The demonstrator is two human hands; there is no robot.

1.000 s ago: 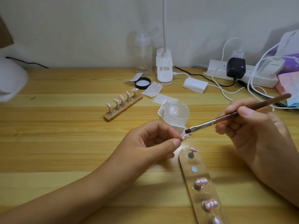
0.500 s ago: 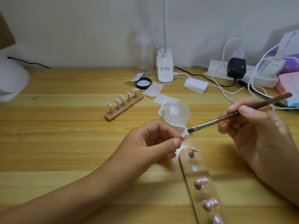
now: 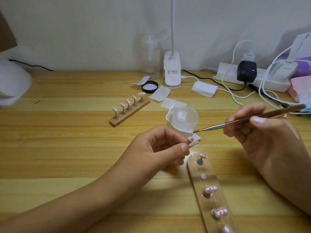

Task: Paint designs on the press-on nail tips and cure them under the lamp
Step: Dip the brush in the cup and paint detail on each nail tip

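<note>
Well off to the left of the left hand [image 3: 156,148], at the picture's edge, sits a white rounded lamp housing [image 3: 11,83] on the light wooden table [image 3: 67,148]. Beyond that hand and a little to its left lies a short wooden holder strip [image 3: 133,111] carrying five pink nail tips with white dabs on metal pegs. The left hand's thumb and fingers are curled together, pinching a small metal peg that bears one pink press-on nail tip [image 3: 190,139] at the fingertips. Just behind those fingertips stands a clear round jar [image 3: 185,117] wrapped in white paper; farther back are a black round cap [image 3: 149,86] and a white clip-lamp base [image 3: 172,73]. Just beside the left thumb, toward the body, a longer wooden holder strip [image 3: 213,180] carries more pink tips and shows one bare spot. The right hand [image 3: 262,137] is closed around a thin brown-handled brush [image 3: 244,120], whose bristles hover just above the held tip, a small gap showing. Behind the right hand lies a white power strip [image 3: 252,76] with cables.
</note>
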